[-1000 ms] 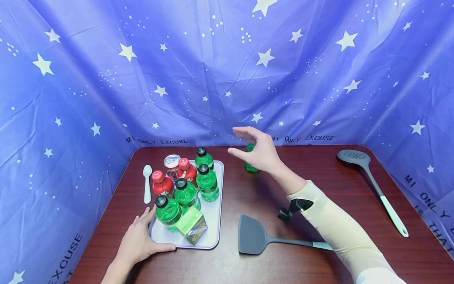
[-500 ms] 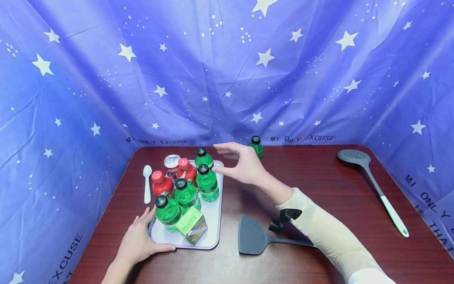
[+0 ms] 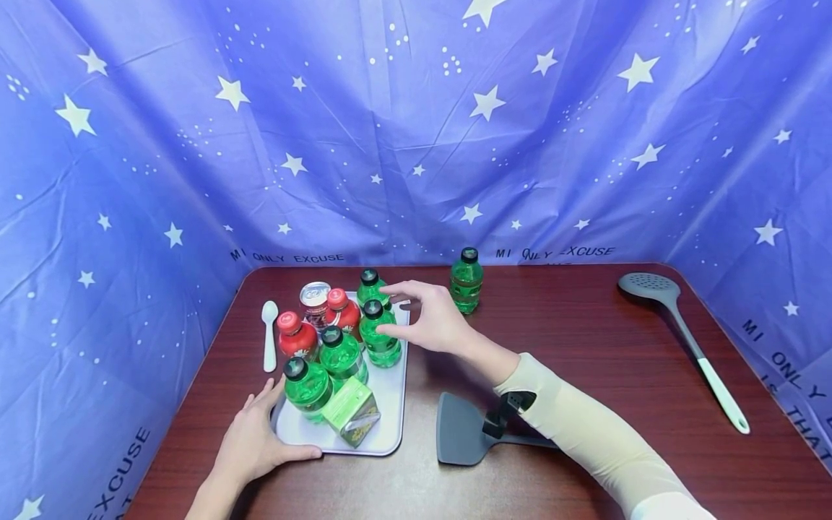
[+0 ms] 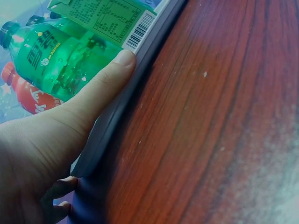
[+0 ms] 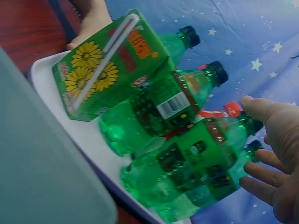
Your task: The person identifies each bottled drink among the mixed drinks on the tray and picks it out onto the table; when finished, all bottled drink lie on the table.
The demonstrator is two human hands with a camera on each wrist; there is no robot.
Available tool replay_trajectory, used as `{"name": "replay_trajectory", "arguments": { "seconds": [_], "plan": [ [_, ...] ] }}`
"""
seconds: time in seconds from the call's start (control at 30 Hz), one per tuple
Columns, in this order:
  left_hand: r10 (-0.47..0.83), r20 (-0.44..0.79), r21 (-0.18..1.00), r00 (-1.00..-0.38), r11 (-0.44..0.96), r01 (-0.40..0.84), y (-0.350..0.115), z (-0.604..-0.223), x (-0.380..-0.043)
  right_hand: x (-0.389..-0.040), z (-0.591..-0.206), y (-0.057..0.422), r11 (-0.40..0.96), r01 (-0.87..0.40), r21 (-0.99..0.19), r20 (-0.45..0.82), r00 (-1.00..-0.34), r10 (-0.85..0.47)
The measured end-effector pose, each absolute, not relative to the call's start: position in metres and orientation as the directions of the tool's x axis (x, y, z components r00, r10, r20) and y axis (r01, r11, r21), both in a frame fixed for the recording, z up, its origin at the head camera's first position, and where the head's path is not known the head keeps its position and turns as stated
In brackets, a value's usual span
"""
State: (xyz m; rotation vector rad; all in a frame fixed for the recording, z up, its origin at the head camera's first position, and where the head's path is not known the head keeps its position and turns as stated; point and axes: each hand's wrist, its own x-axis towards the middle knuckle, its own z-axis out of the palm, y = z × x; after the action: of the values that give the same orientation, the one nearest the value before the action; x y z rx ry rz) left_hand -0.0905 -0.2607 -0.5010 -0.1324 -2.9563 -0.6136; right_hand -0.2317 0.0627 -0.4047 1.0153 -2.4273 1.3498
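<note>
From my seat away from the rig, I see the left hand gripping the pale, rimmed, rectangular tray by its near corner, thumb along the rim, probably to steady it. The right hand grasps nothing: thumb and fingers spread apart around the nearest green plastic bottle with a black cap, which stands upright on the tray; I can't tell whether they touch it. The drinks stand bunched, I'd guess to share the limited room.

I count four such green bottles on the tray and a fifth beyond the right hand, on the dark red wooden table. Left of that hand are two red-capped red bottles and one silver-topped can; just past the left thumb, one green flowered carton. Outside: one small white spoon beyond the left fingers, one grey spatula nearer than the right hand, one grey slotted skimmer well to its right.
</note>
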Motion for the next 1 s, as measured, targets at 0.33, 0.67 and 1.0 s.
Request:
{"name": "replay_trajectory", "arguments": {
  "seconds": [0.33,0.67,1.0],
  "plan": [
    [0.061,0.136,0.397,-0.989,0.911,0.111,-0.261,-0.503,-0.090,-0.230,-0.426,0.053,0.445,-0.669,-0.595,0.454,-0.737,-0.501],
    [0.057,0.129,0.401,-0.990,0.910,0.105,-0.261,-0.503,-0.091,-0.227,-0.429,0.044,0.486,-0.656,-0.577,0.438,-0.751,-0.494],
    [0.056,0.120,0.391,-0.991,0.915,0.099,-0.262,-0.503,-0.092,-0.226,-0.416,0.054,0.498,-0.643,-0.582,0.443,-0.764,-0.470]
  ]
}}
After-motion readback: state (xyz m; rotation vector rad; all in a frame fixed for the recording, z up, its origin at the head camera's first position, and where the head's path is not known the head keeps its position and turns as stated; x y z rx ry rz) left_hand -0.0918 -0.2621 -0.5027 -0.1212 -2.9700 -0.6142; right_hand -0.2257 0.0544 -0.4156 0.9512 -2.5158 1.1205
